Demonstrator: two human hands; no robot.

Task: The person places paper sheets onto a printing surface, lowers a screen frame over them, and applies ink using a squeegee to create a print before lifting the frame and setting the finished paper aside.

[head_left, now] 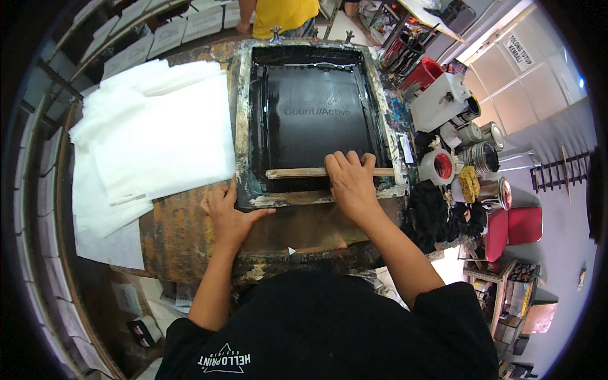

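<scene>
Two bare hands are at the near end of a paint-crusted screen frame [243,126], which lies flat on the stained table [183,234] in front of the person. The right hand [353,187] has its fingers curled over the wooden bar of a squeegee [291,173], gripping it right of its middle; the bar runs left to right across the near part of the dark mesh [310,139]. The left hand [229,218] is empty, thumb and fingers spread wide around the frame's near left corner, though from here I can't be sure how firmly they press on it. Just left of the frame lies a pile of white sheets [158,139]. Over on the right, a black cloth [427,212] sits near, a yellow sponge [468,183] beyond it among tins [479,157], and a red tub [423,73] farther off. Someone in a yellow shirt [285,16] stands at the table's far side.
</scene>
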